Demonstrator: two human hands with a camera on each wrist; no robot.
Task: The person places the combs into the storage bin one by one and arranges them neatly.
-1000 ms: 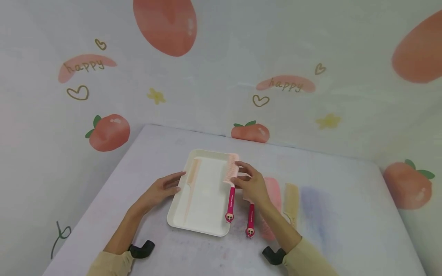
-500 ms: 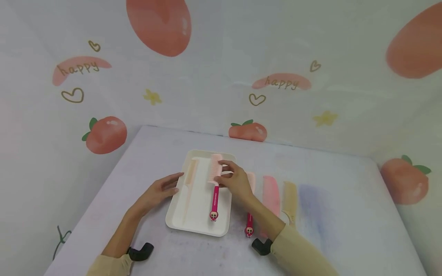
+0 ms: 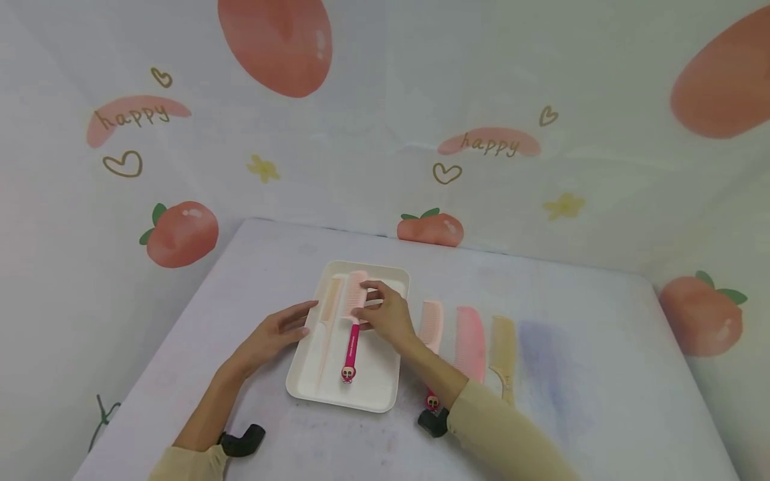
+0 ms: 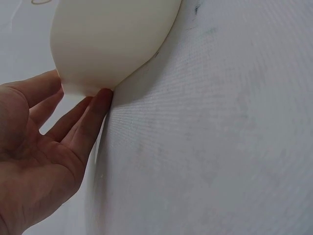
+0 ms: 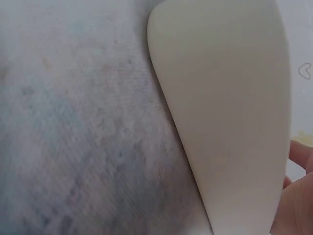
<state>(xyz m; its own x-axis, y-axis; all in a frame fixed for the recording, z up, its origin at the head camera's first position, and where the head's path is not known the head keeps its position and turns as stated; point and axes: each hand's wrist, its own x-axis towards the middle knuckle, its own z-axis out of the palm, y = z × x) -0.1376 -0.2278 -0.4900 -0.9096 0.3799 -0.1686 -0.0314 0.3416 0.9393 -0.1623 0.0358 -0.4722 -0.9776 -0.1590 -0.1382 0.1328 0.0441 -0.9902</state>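
My right hand (image 3: 388, 319) pinches a pale pink comb (image 3: 351, 351) by its toothed head, over the white tray (image 3: 375, 381). The comb's dark pink handle ends in a small cartoon face and points toward me. To its left, a peach-coloured rat-tail comb (image 3: 330, 304) lies lengthwise in the tray. My left hand (image 3: 273, 339) touches the tray's left side with extended fingers. In the left wrist view, those fingertips (image 4: 102, 98) rest against the tray's outer wall (image 4: 110, 41). In the right wrist view the tray's wall (image 5: 227, 107) hides most of my right hand (image 5: 296, 203).
Right of the tray lie a second pale pink comb (image 3: 430, 324), partly covered by my right forearm, a broad pink comb (image 3: 470, 341) and a yellow comb (image 3: 504, 341). Behind the table (image 3: 589, 321) hangs a white backdrop (image 3: 361, 167) with peach prints.
My right hand has carried the pale pink comb leftward from the tray's right rim to beside the rat-tail comb. The left hand stays at the tray's side.
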